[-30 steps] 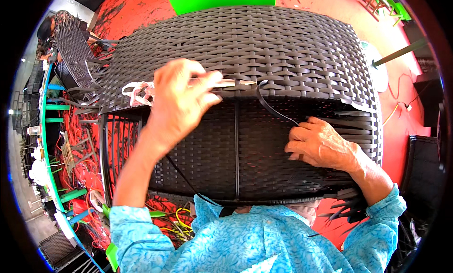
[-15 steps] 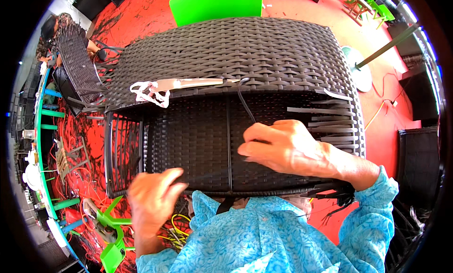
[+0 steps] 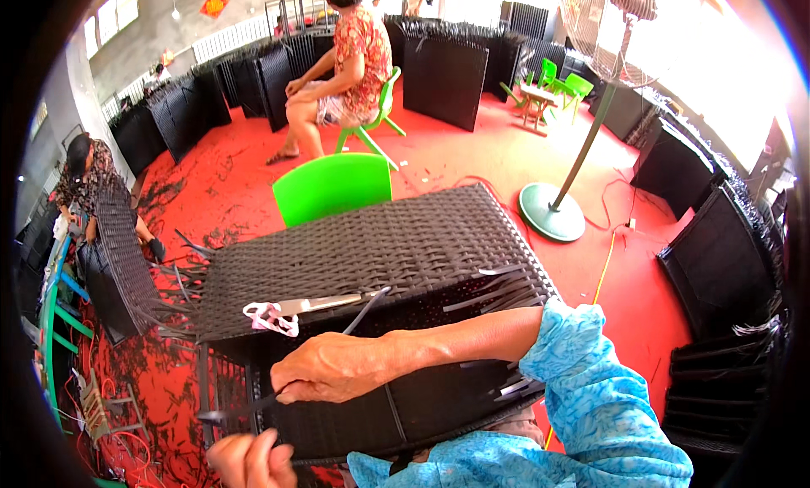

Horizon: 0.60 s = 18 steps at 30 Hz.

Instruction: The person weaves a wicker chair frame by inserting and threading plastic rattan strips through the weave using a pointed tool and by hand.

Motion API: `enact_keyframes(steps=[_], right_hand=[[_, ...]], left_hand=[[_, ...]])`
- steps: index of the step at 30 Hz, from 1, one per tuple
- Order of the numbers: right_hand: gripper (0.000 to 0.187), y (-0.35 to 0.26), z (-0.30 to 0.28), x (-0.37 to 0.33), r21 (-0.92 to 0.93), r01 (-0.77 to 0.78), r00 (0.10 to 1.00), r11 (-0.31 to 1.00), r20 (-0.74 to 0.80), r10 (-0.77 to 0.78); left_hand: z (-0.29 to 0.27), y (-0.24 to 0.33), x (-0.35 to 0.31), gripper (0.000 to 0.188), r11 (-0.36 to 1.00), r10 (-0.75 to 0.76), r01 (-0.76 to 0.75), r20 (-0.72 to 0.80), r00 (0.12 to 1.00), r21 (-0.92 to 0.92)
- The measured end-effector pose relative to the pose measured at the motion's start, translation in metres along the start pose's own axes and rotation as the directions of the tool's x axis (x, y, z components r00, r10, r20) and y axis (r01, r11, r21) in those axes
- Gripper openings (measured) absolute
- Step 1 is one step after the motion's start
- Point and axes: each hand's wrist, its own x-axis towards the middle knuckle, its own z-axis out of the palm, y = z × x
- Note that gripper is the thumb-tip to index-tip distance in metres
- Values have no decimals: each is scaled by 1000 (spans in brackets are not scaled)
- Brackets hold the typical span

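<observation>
Right hand (image 3: pixel 337 370) reaches across the front of the dark woven wicker frame (image 3: pixel 371 252), fingers curled and pinching a thin black strip (image 3: pixel 240 410) that runs out to the left along the frame's open side. Left hand (image 3: pixel 249 458) sits low at the bottom edge, fingers bent up near the same strip; whether it grips the strip cannot be told. On the woven top lies a knife (image 3: pixel 316 304) with a pale rag-wrapped handle (image 3: pixel 270 318), just above the right hand. Loose strip ends (image 3: pixel 498 285) stick out at the frame's right corner. Behind it stands a green chair (image 3: pixel 333 187) on the red floor (image 3: pixel 472 155), and a fan stand (image 3: pixel 553 211) is off to the right.
</observation>
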Motion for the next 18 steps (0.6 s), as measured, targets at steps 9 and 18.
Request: enact_keyframes(steps=[9,18], right_hand=[[11,-24,-1,18,-108,-38,999,993,19,41],[16,1,-67,-45,-356,-234,955,905,92,283]], left_hand=[[10,-44,-11,28,75,-656,270,157,738,-960],[-1,-92,-34,31,-69,-728,226,204,654,-972]])
